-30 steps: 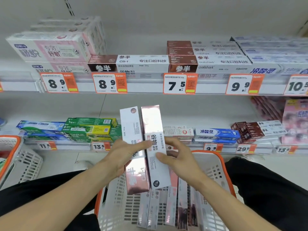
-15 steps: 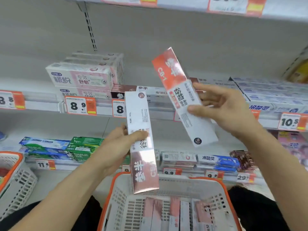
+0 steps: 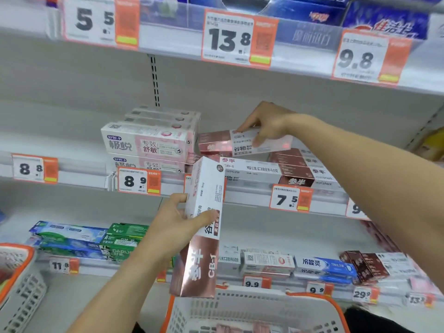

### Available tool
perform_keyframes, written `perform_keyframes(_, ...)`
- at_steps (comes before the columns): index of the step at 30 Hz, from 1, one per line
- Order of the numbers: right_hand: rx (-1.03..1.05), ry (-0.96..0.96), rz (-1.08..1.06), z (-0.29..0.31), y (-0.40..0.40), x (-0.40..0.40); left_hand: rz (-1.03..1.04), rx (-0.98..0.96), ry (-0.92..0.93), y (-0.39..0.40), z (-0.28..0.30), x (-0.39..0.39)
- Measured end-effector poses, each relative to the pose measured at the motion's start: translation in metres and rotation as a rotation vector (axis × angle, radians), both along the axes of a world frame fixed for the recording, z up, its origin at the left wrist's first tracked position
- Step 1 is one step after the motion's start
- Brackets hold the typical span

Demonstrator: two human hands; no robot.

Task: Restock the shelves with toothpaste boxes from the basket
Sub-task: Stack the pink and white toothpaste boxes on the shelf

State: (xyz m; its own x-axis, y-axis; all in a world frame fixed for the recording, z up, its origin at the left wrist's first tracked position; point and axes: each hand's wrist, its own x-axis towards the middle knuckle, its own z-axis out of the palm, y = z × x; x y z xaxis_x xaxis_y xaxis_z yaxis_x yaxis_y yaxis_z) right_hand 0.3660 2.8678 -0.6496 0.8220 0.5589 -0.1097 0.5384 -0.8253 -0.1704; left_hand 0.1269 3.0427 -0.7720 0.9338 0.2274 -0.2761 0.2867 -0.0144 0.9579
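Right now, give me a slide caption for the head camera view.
Right hand lays one toothpaste box on the shelf stack while left hand holds a second box upright.

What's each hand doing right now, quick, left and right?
Left hand: grips an upright toothpaste box above the basket.
Right hand: holds a second box, laying it on the shelf stack.

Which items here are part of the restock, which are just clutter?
In the job:
- right hand setting a CB-1 box on the shelf stack
- left hand holding a second CB-1 box
- basket

Just there:
- pink-and-white boxes
- green boxes
- blue boxes
- side basket
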Motion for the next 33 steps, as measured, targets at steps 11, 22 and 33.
perform_keyframes(11,0.103,0.130,-0.020,-0.018,0.006,0.019,-0.064,0.049,0.031,0.008,0.003,0.000)
perform_keyframes(22,0.166,0.162,0.036,-0.025,0.012,0.022,-0.035,0.061,0.049,0.014,0.003,0.006)
perform_keyframes(33,0.141,0.277,0.001,-0.054,0.019,0.033,-0.032,0.060,0.039,0.020,0.002,0.005)
